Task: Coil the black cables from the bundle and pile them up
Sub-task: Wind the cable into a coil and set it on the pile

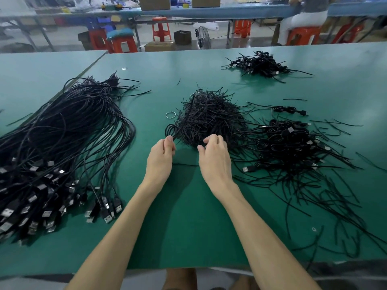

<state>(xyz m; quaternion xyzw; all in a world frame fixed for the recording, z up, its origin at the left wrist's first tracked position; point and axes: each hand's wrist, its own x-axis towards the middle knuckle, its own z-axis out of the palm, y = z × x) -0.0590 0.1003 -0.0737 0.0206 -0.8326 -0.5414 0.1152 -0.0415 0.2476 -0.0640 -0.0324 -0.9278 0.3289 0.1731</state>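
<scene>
Bare forearms (129, 216), left hand (161, 155), right hand (214, 162), slender fingers (212, 139)

Short-strand heap (209, 120) sits mid-table (188, 216). Cable bundle (69, 130) lies well left of the heap. Coiled pile (291, 143) lies just right, touching it. 2nd pile (259, 63) lies behind-right, well apart. Ring (170, 115) just left. Cable loop (170, 130) at heap's front-left, in left hand (162, 153). Right hand (213, 151) at its front edge.

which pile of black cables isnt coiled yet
The big bundle on the left: its long cables run loose, with USB plugs massed at the near end. The right pile and far pile hold small coils.
</scene>
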